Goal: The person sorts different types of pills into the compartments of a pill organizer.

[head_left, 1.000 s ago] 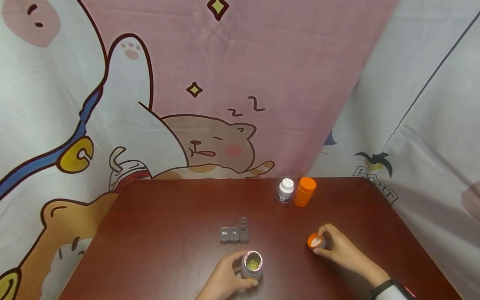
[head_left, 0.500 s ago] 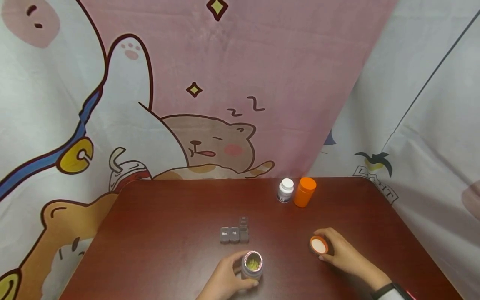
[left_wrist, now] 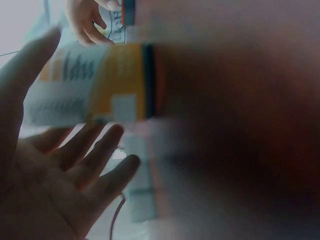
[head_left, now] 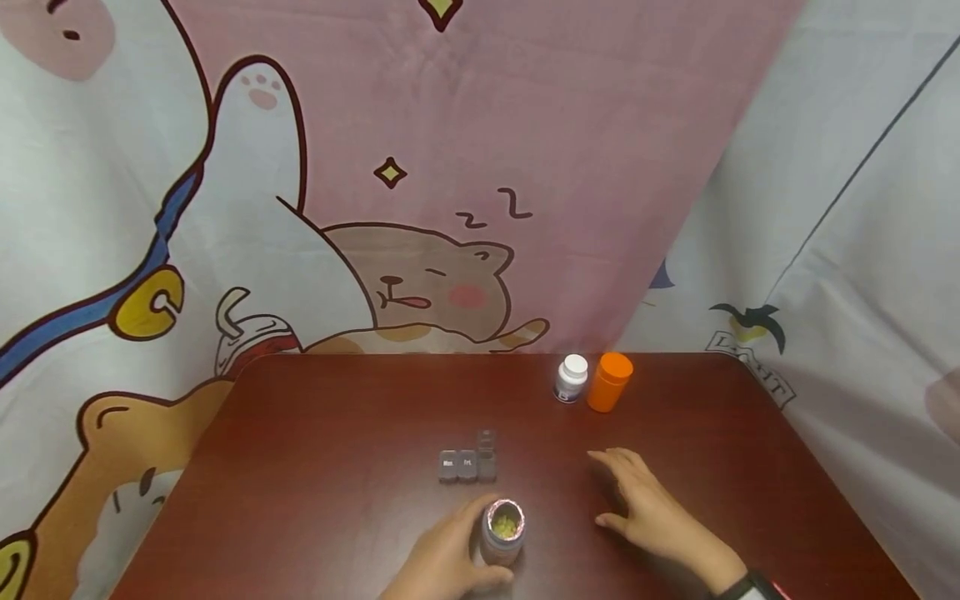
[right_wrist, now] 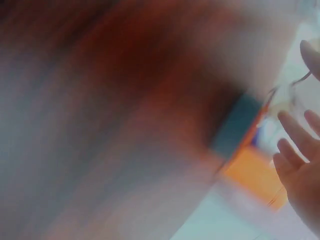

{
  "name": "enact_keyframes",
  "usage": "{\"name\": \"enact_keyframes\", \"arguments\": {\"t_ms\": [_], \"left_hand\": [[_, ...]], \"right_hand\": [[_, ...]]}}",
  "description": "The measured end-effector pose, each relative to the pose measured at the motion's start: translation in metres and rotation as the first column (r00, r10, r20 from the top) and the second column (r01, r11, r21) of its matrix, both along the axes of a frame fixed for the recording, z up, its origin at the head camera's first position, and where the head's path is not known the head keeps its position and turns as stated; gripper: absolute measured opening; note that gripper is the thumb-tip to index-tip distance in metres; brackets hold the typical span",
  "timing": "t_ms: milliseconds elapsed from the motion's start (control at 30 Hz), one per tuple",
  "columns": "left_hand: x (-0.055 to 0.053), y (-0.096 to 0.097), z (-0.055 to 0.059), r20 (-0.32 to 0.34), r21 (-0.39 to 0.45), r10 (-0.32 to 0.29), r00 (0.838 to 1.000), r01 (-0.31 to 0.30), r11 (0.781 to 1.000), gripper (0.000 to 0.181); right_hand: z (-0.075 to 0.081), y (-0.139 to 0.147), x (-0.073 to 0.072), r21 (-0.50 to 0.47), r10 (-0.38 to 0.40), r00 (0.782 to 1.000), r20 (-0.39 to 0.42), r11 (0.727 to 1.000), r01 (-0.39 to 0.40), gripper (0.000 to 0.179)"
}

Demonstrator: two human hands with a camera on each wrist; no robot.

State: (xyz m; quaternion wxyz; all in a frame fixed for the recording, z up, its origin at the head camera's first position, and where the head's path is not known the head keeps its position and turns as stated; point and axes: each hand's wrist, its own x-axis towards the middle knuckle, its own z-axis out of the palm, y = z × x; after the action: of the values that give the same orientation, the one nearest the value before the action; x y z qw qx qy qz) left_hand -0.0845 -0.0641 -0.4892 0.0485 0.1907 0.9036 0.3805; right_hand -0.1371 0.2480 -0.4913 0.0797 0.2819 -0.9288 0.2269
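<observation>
My left hand point(head_left: 450, 550) holds an uncapped pill bottle point(head_left: 504, 546) upright on the table, thumb on the near side and fingers round the far side. Yellow-green pills show through its foil-edged mouth. In the left wrist view the bottle point(left_wrist: 110, 85) has a white and orange label. My right hand point(head_left: 652, 512) is over the table to the right, fingers spread and holding nothing. A dark cap point(right_wrist: 237, 125) with an orange rim lies on the table beside it in the right wrist view; the hand hides it from the head camera.
A small grey pill organizer point(head_left: 467, 465) with day labels lies beyond the left hand. At the back right stand a white-capped bottle point(head_left: 572, 379) and an orange bottle point(head_left: 611, 383). A printed cloth point(head_left: 585, 167) hangs behind the table.
My right hand turned the cap liner-up, let go of it and moved left with its fingers spreading. The left hand and its bottle have stayed in place.
</observation>
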Motion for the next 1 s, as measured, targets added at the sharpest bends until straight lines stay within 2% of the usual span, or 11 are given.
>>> {"name": "enact_keyframes", "arguments": {"t_ms": [133,267,333,400,533,633,733,833,1000], "left_hand": [[-0.003,-0.015,0.013,-0.027,-0.037,-0.062,0.998,0.061,0.997,0.086],[-0.016,-0.030,0.020,-0.024,-0.065,-0.090,0.996,0.089,0.994,0.078],[-0.026,-0.035,0.020,-0.043,-0.100,-0.060,0.997,0.056,0.993,0.070],[-0.037,-0.037,0.020,-0.092,-0.156,-0.010,0.996,-0.005,0.988,0.063],[-0.056,-0.035,0.017,-0.245,-0.260,0.062,0.968,-0.128,0.957,0.054],[-0.067,-0.031,0.017,-0.306,-0.314,0.055,0.950,-0.155,0.937,0.052],[-0.075,-0.026,0.017,-0.331,-0.363,0.027,0.943,-0.154,0.919,0.052],[-0.082,-0.024,0.018,-0.319,-0.379,0.014,0.948,-0.141,0.914,0.052],[-0.088,-0.019,0.014,-0.299,-0.371,-0.002,0.954,-0.115,0.922,0.044]], "right_hand": [[0.013,-0.033,0.013,-0.018,0.100,0.993,0.063,0.995,-0.099,0.089],[0.023,-0.062,0.022,-0.075,0.193,0.961,0.197,0.981,-0.182,0.087],[0.025,-0.075,0.023,-0.124,0.242,0.937,0.252,0.968,-0.216,0.087],[0.025,-0.086,0.022,-0.181,0.293,0.910,0.293,0.952,-0.248,0.084],[0.023,-0.101,0.022,-0.270,0.370,0.861,0.349,0.919,-0.286,0.077],[0.027,-0.106,0.024,-0.325,0.401,0.838,0.370,0.901,-0.288,0.073],[0.034,-0.111,0.026,-0.343,0.403,0.834,0.376,0.897,-0.279,0.066],[0.034,-0.114,0.025,-0.332,0.389,0.843,0.372,0.904,-0.271,0.060],[0.017,-0.111,0.015,-0.333,0.355,0.865,0.354,0.912,-0.238,0.057]]}}
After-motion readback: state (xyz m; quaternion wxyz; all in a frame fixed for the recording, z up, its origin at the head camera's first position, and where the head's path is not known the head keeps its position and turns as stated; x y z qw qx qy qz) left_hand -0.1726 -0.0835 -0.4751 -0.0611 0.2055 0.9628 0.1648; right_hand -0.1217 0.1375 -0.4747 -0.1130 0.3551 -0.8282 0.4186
